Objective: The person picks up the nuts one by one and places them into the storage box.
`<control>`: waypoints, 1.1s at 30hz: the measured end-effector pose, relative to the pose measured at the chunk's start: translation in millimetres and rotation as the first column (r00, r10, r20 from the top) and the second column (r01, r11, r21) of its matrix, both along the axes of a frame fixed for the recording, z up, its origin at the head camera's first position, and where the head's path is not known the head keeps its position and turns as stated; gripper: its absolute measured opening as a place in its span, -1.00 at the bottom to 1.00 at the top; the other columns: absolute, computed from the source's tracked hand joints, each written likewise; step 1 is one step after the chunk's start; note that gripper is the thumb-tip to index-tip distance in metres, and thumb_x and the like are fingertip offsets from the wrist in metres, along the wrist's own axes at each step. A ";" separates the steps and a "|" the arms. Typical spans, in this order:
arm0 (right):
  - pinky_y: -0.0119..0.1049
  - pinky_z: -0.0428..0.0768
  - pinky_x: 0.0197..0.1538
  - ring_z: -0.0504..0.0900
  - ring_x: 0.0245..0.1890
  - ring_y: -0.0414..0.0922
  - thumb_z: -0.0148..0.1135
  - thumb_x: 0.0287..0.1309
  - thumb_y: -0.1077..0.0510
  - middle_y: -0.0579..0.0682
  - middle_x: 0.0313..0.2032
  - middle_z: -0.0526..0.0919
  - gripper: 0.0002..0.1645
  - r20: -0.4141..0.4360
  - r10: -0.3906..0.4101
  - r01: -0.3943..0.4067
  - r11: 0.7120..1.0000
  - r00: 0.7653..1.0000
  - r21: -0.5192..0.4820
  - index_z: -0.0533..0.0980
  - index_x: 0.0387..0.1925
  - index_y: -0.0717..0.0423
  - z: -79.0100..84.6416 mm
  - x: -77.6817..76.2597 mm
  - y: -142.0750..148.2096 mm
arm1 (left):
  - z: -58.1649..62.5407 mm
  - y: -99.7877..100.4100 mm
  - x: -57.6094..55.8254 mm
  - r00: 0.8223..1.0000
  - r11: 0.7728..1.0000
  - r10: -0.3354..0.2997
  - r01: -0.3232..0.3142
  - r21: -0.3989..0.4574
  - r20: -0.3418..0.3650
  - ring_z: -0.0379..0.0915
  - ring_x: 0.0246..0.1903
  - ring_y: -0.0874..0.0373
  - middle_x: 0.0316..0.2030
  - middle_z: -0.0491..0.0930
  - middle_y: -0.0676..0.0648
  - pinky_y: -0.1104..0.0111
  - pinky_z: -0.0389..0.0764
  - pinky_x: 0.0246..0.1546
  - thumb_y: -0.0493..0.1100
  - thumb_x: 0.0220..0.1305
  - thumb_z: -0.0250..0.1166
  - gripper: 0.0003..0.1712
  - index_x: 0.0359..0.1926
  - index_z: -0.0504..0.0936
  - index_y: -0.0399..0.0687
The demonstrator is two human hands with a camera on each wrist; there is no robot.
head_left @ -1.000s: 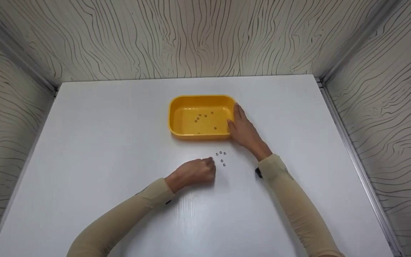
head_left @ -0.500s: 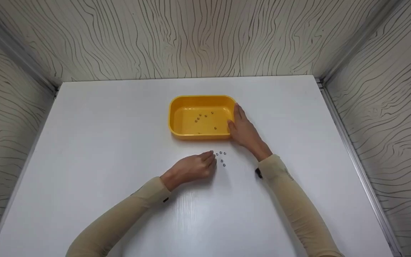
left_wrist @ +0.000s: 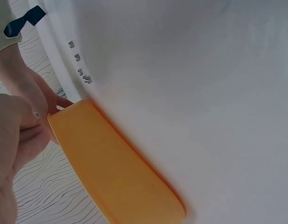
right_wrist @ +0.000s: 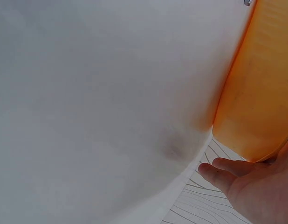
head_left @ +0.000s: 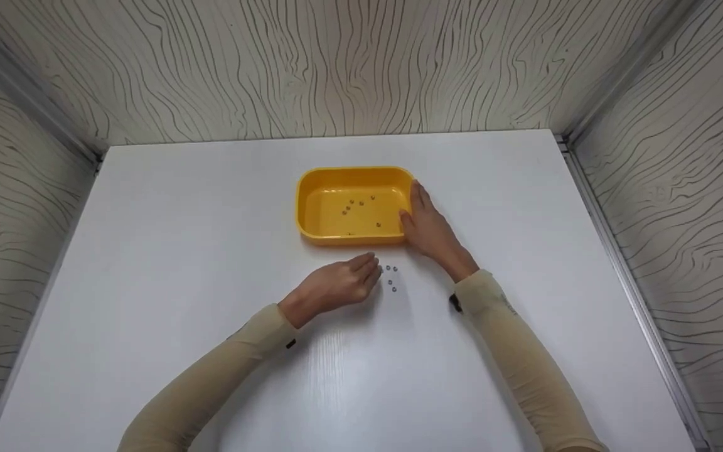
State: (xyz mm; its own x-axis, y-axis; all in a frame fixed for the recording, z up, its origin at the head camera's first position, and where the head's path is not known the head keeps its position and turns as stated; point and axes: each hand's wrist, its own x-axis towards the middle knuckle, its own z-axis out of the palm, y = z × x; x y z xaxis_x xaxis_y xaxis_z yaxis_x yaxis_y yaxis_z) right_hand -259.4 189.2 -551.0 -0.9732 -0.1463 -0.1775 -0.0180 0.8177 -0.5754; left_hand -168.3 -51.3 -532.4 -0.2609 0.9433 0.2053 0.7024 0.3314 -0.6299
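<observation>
My right hand grips the right end of a yellow plastic tub, thumb over the rim and fingers along the outside. Several small metal nuts lie scattered on the tub's floor. Just in front of the tub, my left hand hovers over the table with its fingers drawn together. In the left wrist view it pinches one small metal nut between thumb and fingertips. Several loose nuts lie on the table by its fingertips, one partly covered by them in the head view.
The white table carries the tub near its middle. Wood-grain patterned panels stand behind and at both sides, with metal rails along the table's side edges.
My left hand has risen from the table beside the loose nuts and shifted forward toward the tub, carrying the pinched nut. My right hand and the tub stay put.
</observation>
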 end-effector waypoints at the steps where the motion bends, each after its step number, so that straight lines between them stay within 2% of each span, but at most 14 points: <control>1: 0.04 0.09 0.72 0.00 0.70 0.11 -0.15 0.64 -0.11 0.13 0.72 -0.25 -0.06 -0.006 0.003 -0.003 1.000 1.000 -0.002 -0.38 0.69 0.07 -0.2 -0.1 0.0 | 0.6 -0.2 -0.7 1.000 1.000 0.002 -0.002 0.002 0.004 0.73 0.15 0.20 0.11 0.79 0.01 0.41 0.70 0.19 -0.24 0.37 0.41 -0.61 0.19 0.74 -0.01; 8: 0.02 0.08 0.72 0.02 0.70 0.11 -0.17 0.64 -0.11 0.13 0.72 -0.25 -0.07 -0.019 0.013 -0.013 1.000 1.000 0.004 -0.38 0.69 0.09 -0.8 -0.5 0.7 | 2.4 -1.6 -7.1 0.999 0.998 0.011 -0.013 0.056 0.033 0.74 0.13 0.17 0.09 0.80 -0.02 0.40 0.74 0.12 -0.25 0.37 0.39 -0.64 0.16 0.75 -0.05; 12: 0.03 0.06 0.73 -0.02 0.70 0.10 -0.17 0.64 -0.11 0.13 0.72 -0.26 -0.06 -0.010 0.008 -0.008 1.000 1.000 -0.004 -0.38 0.69 0.08 -0.5 0.0 0.4 | 5.0 -2.3 -10.3 0.997 0.995 0.019 -0.026 0.099 0.071 0.74 0.14 0.16 0.10 0.80 -0.03 0.38 0.74 0.13 -0.26 0.36 0.41 -0.64 0.16 0.76 -0.06; 17: 0.02 0.06 0.73 -0.02 0.71 0.09 -0.17 0.64 -0.12 0.14 0.72 -0.25 -0.06 -0.016 0.010 -0.010 1.000 1.000 -0.006 -0.38 0.69 0.09 -0.3 0.6 0.4 | 10.3 -2.3 -14.2 0.996 0.990 0.037 -0.048 0.131 0.086 0.75 0.12 0.17 0.10 0.80 -0.02 0.38 0.73 0.16 -0.24 0.36 0.42 -0.63 0.17 0.75 -0.07; 19: 0.02 0.06 0.73 -0.03 0.71 0.09 -0.18 0.64 -0.13 0.13 0.72 -0.26 -0.06 -0.013 0.012 -0.012 1.000 1.000 -0.009 -0.38 0.69 0.08 0.1 0.6 0.4 | 13.2 -2.2 -15.4 0.993 0.987 0.042 -0.059 0.147 0.113 0.75 0.12 0.17 0.10 0.80 -0.02 0.38 0.72 0.16 -0.25 0.35 0.42 -0.62 0.18 0.74 -0.08; 22: 0.02 0.07 0.73 -0.03 0.71 0.09 -0.18 0.64 -0.14 0.12 0.72 -0.28 -0.06 -0.009 0.009 -0.009 1.000 1.000 -0.014 -0.39 0.69 0.06 1.3 0.5 0.0 | 17.4 -1.8 -17.5 0.981 0.980 0.043 -0.079 0.184 0.192 0.75 0.13 0.14 0.10 0.80 -0.05 0.36 0.73 0.15 -0.27 0.33 0.43 -0.59 0.20 0.73 -0.11; 25: 0.03 0.07 0.73 -0.02 0.71 0.09 -0.17 0.64 -0.14 0.11 0.72 -0.29 -0.06 -0.004 0.006 -0.006 1.000 1.000 -0.015 -0.40 0.69 0.04 2.1 0.6 -0.3 | 19.9 -1.3 -20.2 0.952 0.965 0.041 -0.116 0.233 0.304 0.75 0.13 0.12 0.10 0.79 -0.07 0.35 0.73 0.14 -0.28 0.35 0.41 -0.59 0.21 0.72 -0.13; 27: 0.03 0.08 0.73 -0.02 0.71 0.09 -0.17 0.65 -0.13 0.11 0.72 -0.28 -0.06 -0.006 0.006 -0.006 1.000 1.000 -0.013 -0.40 0.69 0.05 2.2 0.7 -0.5 | 20.5 -1.3 -22.5 0.917 0.949 0.036 -0.157 0.274 0.398 0.75 0.13 0.10 0.10 0.79 -0.08 0.34 0.74 0.12 -0.28 0.39 0.37 -0.62 0.20 0.72 -0.15; 30: 0.02 0.10 0.72 0.01 0.70 0.09 -0.18 0.64 -0.13 0.12 0.72 -0.27 -0.06 -0.014 0.007 -0.007 1.000 1.000 -0.010 -0.39 0.69 0.06 1.6 0.7 -0.2 | 20.2 -1.5 -27.0 0.841 0.911 0.011 -0.231 0.342 0.540 0.76 0.11 0.06 0.11 0.79 -0.11 0.33 0.75 0.10 -0.29 0.45 0.32 -0.67 0.18 0.72 -0.18; 33: 0.02 0.14 0.71 0.09 0.68 0.09 -0.17 0.64 -0.12 0.13 0.72 -0.25 -0.06 -0.021 0.008 -0.008 1.000 1.000 -0.008 -0.39 0.69 0.06 0.6 1.0 0.0 | 20.0 -1.3 -33.1 0.753 0.855 -0.050 -0.307 0.417 0.656 0.77 0.08 0.02 0.09 0.79 -0.12 0.30 0.76 0.10 -0.30 0.46 0.31 -0.71 0.14 0.72 -0.19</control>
State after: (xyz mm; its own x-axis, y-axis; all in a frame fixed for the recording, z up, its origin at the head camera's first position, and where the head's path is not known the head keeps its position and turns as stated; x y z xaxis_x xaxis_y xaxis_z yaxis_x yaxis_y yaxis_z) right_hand -258.5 189.2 -550.4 -0.9756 -0.1551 -0.1556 -0.0365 0.8128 -0.5814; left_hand -201.5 -52.6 -512.4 -0.6054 0.7139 0.3518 0.7939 0.5734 0.2026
